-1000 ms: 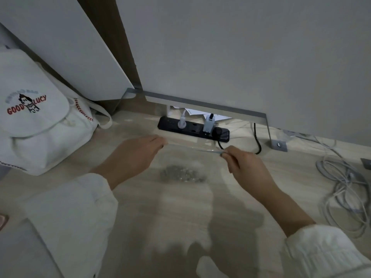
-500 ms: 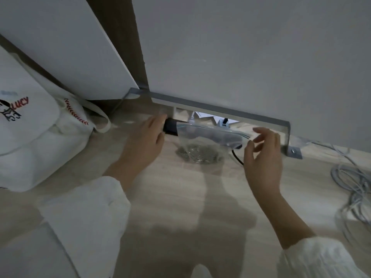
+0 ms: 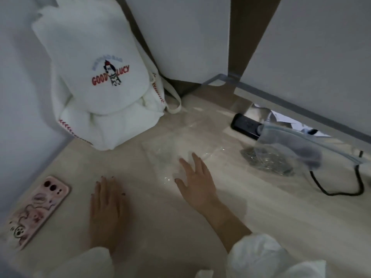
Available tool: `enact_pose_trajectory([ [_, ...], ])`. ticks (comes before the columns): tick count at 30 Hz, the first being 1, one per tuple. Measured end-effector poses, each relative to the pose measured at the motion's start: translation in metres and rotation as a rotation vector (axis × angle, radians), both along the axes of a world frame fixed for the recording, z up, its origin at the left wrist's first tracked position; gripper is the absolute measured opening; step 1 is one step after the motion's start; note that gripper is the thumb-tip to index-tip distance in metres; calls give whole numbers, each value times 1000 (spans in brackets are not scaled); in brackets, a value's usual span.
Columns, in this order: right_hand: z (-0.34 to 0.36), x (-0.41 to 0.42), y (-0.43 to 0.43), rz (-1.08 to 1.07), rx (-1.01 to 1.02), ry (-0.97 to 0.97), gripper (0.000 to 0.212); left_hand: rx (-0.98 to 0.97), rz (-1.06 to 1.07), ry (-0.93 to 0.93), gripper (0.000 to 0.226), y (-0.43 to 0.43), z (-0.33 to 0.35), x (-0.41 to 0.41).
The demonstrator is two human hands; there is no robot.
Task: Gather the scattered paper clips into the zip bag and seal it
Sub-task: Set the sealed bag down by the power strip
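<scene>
A clear zip bag (image 3: 289,149) with a heap of metal paper clips (image 3: 267,160) in its bottom leans against the black power strip (image 3: 244,125) at the right. Neither hand touches it. My left hand (image 3: 108,209) lies flat on the wooden desk (image 3: 281,217), fingers straight. My right hand (image 3: 197,181) is spread open with its fingertips on a second, flat clear plastic bag (image 3: 170,149) lying in the middle of the desk. Whether the clip bag's zip is closed is not visible.
A white backpack (image 3: 96,81) printed "GOOD LUCY" stands at the back left. A pink-cased phone (image 3: 34,211) lies face down at the left edge. A black cable (image 3: 341,189) loops from the power strip on the right. Grey partition panels close the back.
Both hands let go of the clip bag, which now rests against the power strip. The view swung left; the left hand went flat on the desk and the right hand reached the flat plastic bag.
</scene>
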State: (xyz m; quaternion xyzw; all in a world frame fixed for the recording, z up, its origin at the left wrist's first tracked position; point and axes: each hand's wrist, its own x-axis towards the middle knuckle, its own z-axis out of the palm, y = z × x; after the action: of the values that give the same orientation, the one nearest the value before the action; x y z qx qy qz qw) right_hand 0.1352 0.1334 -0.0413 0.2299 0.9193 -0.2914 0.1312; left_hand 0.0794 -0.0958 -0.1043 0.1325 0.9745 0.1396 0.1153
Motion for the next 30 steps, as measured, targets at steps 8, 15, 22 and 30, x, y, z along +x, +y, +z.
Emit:
enact_pose_trajectory([
  [8,-35,44,-9,217,67,124,48,-40,-2,10,61,-6,-15,4],
  [15,-37,67,-11,-310,191,220,45,5,-23,45,68,-7,-15,5],
  [22,-30,68,-29,-643,201,22,82,59,-65,-38,76,-48,0,50],
  [30,-33,88,-44,-726,-92,56,70,207,210,15,51,-134,9,144],
])
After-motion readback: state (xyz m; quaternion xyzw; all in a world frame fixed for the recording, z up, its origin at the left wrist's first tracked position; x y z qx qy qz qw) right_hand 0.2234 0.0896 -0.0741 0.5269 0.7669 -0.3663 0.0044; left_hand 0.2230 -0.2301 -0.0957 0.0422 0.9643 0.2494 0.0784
